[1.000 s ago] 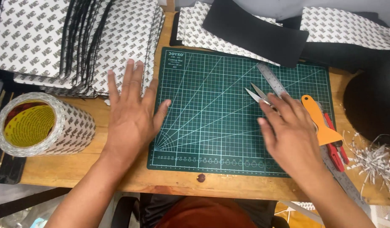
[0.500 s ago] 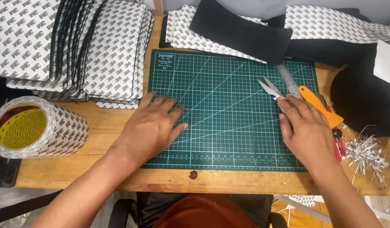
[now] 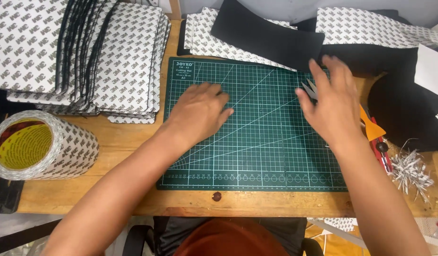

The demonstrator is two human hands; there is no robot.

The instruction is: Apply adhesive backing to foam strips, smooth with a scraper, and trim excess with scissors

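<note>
Head camera looks down on a green cutting mat (image 3: 257, 142) lying on a wooden worktop (image 3: 124, 189). Left hand (image 3: 200, 111) rests palm-down on the mat's upper left part, fingers loosely curled and holding nothing. Right hand (image 3: 330, 106) hovers over the mat's right edge with fingers spread (slightly blurred), just above small scissors (image 3: 308, 89) whose blades poke out beside the thumb. An orange scraper (image 3: 370, 127) lies just right of that hand. A black foam sheet (image 3: 269, 35) overlaps the mat's top edge. Stacked adhesive-backed sheets (image 3: 72, 52) sit at upper left, with a large tape roll (image 3: 36, 147) below them.
</note>
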